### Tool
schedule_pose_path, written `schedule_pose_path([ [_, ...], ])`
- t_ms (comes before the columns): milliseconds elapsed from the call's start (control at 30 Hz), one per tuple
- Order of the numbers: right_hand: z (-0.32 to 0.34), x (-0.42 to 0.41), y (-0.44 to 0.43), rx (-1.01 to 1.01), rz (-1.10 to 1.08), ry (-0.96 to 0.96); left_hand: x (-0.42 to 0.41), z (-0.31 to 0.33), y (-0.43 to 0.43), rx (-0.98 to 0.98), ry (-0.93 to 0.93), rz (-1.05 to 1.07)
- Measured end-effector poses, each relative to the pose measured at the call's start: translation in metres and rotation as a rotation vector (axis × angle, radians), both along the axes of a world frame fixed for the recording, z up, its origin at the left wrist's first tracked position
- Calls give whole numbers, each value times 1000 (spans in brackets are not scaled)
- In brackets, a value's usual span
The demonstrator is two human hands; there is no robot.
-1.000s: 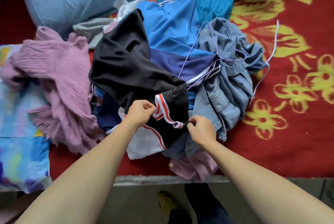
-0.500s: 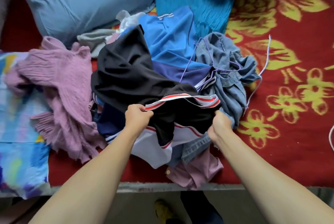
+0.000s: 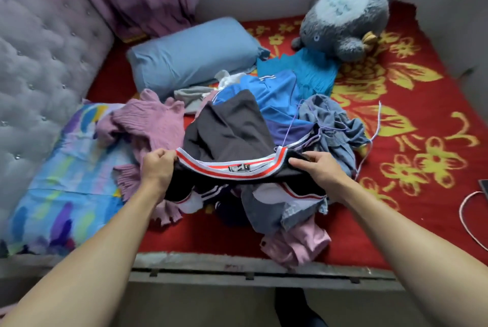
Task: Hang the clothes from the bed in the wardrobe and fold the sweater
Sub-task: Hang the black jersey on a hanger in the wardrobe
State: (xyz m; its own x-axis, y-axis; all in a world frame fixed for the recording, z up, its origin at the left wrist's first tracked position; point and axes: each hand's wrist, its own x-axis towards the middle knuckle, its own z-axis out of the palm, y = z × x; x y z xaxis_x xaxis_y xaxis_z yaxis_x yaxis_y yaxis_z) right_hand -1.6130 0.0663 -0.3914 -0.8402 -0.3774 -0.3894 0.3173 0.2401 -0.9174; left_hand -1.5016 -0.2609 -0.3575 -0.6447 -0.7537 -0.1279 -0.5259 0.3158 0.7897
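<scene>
Now that the left hand point(image 3: 158, 169) and right hand point(image 3: 318, 169) grip the once-bunched striped band point(image 3: 224, 167) of the black garment point(image 3: 229, 126) stretched wide between them, it seems ready for hanging.

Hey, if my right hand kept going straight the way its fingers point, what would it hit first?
Probably the black garment it holds: the right hand points left along the striped band, toward the left hand gripping the other end. Depth is unclear.
</scene>
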Motion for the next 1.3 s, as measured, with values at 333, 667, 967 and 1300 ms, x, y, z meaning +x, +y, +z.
schedule_pose_path([
  [333, 155, 94, 6, -208, -126, 326, 107, 127, 0, 60, 326, -100],
  [667, 221, 110, 21, -294, -188, 374, 110, 193, 10, 132, 450, -193],
  [967, 81, 59, 41, 239, -132, 278, 59, 86, 24, 28, -48, -393],
  [1300, -100, -46, 45, 690, 34, 70, -59, -56, 45, -122, -267, -283],
])
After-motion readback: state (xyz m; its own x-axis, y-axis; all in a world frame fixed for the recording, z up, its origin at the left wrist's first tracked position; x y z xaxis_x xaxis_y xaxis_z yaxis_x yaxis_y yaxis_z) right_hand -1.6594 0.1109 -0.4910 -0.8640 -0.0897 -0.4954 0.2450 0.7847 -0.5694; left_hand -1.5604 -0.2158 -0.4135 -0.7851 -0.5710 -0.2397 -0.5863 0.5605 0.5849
